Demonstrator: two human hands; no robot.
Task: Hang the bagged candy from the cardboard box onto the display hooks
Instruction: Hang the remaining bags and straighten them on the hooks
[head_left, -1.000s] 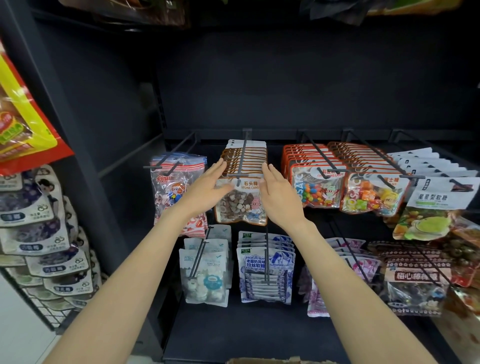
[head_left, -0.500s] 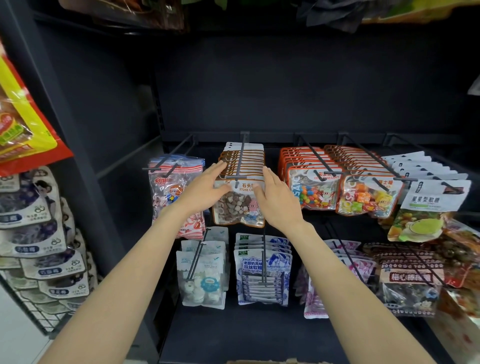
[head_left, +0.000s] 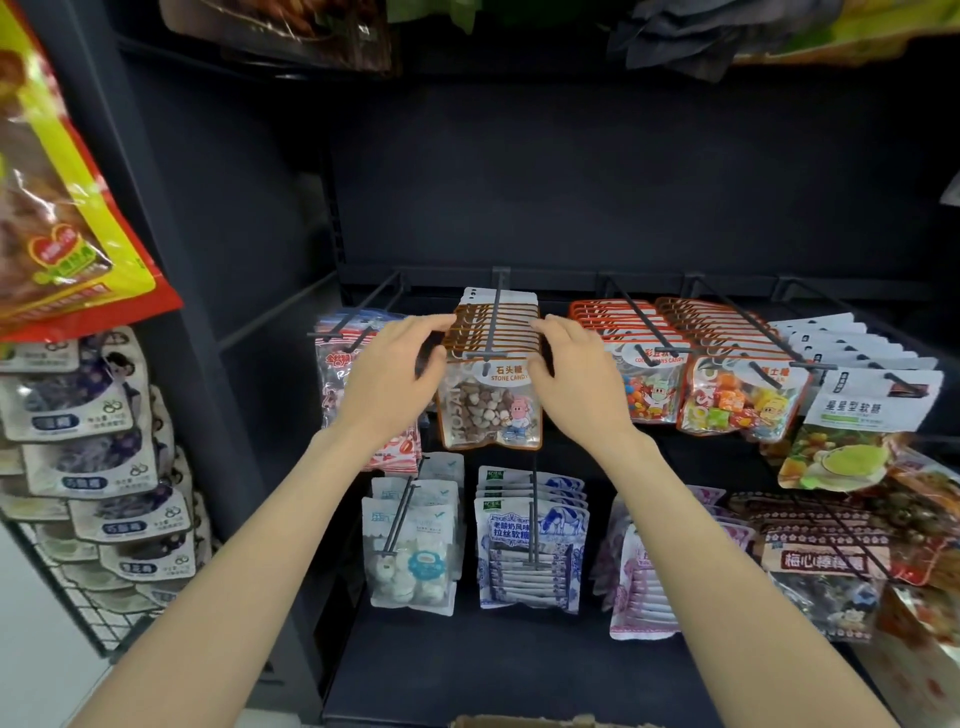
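Both hands flank the row of stone-candy bags (head_left: 496, 332) on the centre hook (head_left: 497, 317), at 12 o'clock from the box (head_left: 524, 721), whose rim just shows at the lower frame edge. Left hand (head_left: 387, 379): fingers curled round the left edges of the bags. Right hand (head_left: 576, 382): fingers bent against the right edges.

Step, as judged: squaring and pushing the row back along the hook.

To do well: press both sides evenly and slide toward the back panel. Keep the front bag (head_left: 491, 405) behind the hook's tip. Avoid dragging neighbouring bags at 3 and 9 o'clock.
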